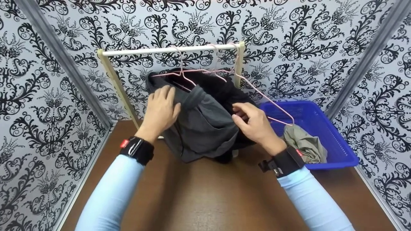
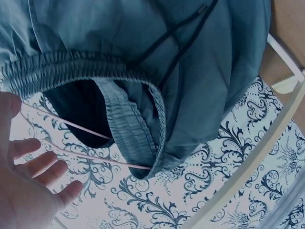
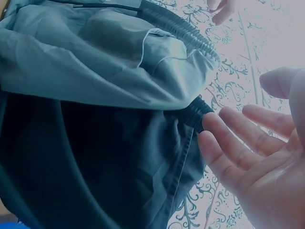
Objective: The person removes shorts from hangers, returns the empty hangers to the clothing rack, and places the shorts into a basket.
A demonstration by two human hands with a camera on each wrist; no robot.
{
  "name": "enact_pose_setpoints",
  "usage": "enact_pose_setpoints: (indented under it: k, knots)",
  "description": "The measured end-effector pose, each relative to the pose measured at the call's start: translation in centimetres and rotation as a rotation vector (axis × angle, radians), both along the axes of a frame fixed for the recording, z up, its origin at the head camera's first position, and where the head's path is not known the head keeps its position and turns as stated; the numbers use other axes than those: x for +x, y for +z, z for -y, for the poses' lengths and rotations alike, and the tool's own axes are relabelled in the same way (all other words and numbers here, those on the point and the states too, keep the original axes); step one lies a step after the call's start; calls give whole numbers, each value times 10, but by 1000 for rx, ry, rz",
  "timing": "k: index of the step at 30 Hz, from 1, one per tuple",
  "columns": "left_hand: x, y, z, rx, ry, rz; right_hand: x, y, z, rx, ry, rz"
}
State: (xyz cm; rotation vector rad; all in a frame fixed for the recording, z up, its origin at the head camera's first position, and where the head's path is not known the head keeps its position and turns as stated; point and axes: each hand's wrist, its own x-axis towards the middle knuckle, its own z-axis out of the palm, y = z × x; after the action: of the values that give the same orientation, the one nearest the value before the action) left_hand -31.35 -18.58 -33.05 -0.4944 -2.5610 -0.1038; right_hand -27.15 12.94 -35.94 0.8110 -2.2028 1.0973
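Dark grey drawstring shorts (image 1: 208,120) with an elastic waistband (image 2: 66,71) hang from a pink hanger (image 1: 182,61). Behind them hang black shorts (image 3: 119,157) on a second pink hanger (image 1: 216,61). My left hand (image 1: 160,107) is at the left of the grey waistband; in the left wrist view its fingers (image 2: 40,164) are spread and pinch nothing. To the right, my right hand (image 1: 255,123) has loosely bent fingers. In the right wrist view its fingertips (image 3: 208,121) lie at the edge of the black waistband; whether they touch it I cannot tell.
The hangers hook over the white bar (image 1: 138,51) of a wooden-sided rack (image 1: 117,86). A third pink hanger (image 1: 265,96) slants out over a blue basket (image 1: 340,141), its end beside a crumpled olive cloth (image 1: 303,144) there. Patterned walls enclose the brown table (image 1: 205,195).
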Motion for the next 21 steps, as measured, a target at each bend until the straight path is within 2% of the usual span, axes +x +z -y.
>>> enact_pose_setpoints:
  k: [4, 14, 21]
  knots:
    - [-10, 3, 4, 35, 26, 8, -4, 1, 8, 5, -28, 1]
    - [-26, 8, 10, 75, 93, 97, -13, -9, 24, 11, -82, 70]
    - [-36, 3, 18, 98, 129, 89, -17, -16, 33, 41, -89, 115]
